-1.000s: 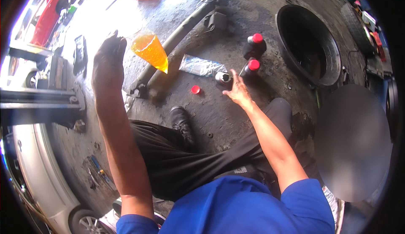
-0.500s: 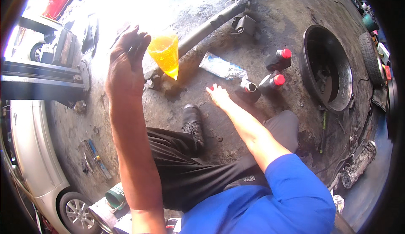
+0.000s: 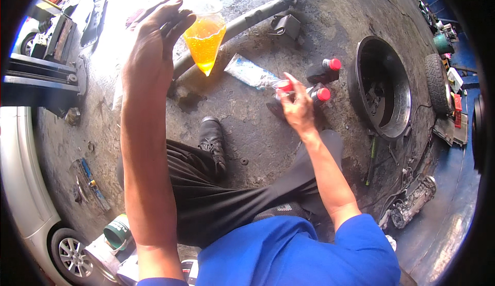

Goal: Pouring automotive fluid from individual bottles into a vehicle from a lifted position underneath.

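Note:
My left hand (image 3: 149, 48) is raised, its fingers closed on the top of a clear plastic bag that hangs point down with orange liquid (image 3: 205, 41) inside. Glare and the hand hide the exact grip. My right hand (image 3: 300, 109) is at a dark bottle (image 3: 275, 108), thumb and fingers around the red cap (image 3: 284, 85) at its mouth. Close beside it stand two more dark bottles, one with a red cap (image 3: 323, 94) partly behind my hand, the other with a red cap (image 3: 334, 64) farther off. A clear and blue plastic packet (image 3: 251, 72) lies on the floor.
A grey metal shaft (image 3: 252, 19) lies across the floor ahead. To the right are a round black pan (image 3: 356, 79), a tire (image 3: 436, 85) and an engine part (image 3: 412, 203). A lift beam (image 3: 41, 77), a silver car (image 3: 23, 172) and a green-labelled can (image 3: 117, 233) stand left.
My right hand has moved right with the red cap, from above the floor to the open bottle's mouth. The bag stays held up in my left hand. The whole view has shifted slightly.

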Available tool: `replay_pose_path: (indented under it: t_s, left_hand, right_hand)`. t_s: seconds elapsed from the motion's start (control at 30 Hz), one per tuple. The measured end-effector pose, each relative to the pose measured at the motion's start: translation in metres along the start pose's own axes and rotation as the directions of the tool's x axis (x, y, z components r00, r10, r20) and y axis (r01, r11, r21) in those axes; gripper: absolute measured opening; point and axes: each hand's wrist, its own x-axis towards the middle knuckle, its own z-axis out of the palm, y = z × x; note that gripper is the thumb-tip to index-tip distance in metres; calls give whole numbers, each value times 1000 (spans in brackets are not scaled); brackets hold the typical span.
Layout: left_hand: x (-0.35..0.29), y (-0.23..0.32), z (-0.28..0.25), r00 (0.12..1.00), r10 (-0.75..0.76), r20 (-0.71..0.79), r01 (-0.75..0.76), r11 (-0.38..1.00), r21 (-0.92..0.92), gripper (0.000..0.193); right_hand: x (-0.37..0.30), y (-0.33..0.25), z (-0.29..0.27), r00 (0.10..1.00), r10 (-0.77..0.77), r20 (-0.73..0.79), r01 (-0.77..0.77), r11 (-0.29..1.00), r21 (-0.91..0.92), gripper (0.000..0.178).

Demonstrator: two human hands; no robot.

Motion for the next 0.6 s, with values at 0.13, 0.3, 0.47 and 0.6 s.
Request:
replay_pose_path:
  t_s: [0.13,0.3,0.47,0.6]
  left_hand:
    - [0,1,12,1000,4,1,-4,999,33,30]
    - [-10,3,23,1000,-5,-7,5,999,-53,54]
    - [-1,-11,14,993,69,90,-51,980,-191,28]
    - [2,-11,10,997,44,61,-54,983,174,35]
  right_hand:
    - [-20,43,-27,993,108,46,-106,993,-51,42]
    - [-36,59,-19,992,49,119,-49,999,-3,46]
    - [-42,64,-19,985,-64,159,84,989,-125,47]
    - [-35,60,-19,945,-243,217,297,918,-264,47]
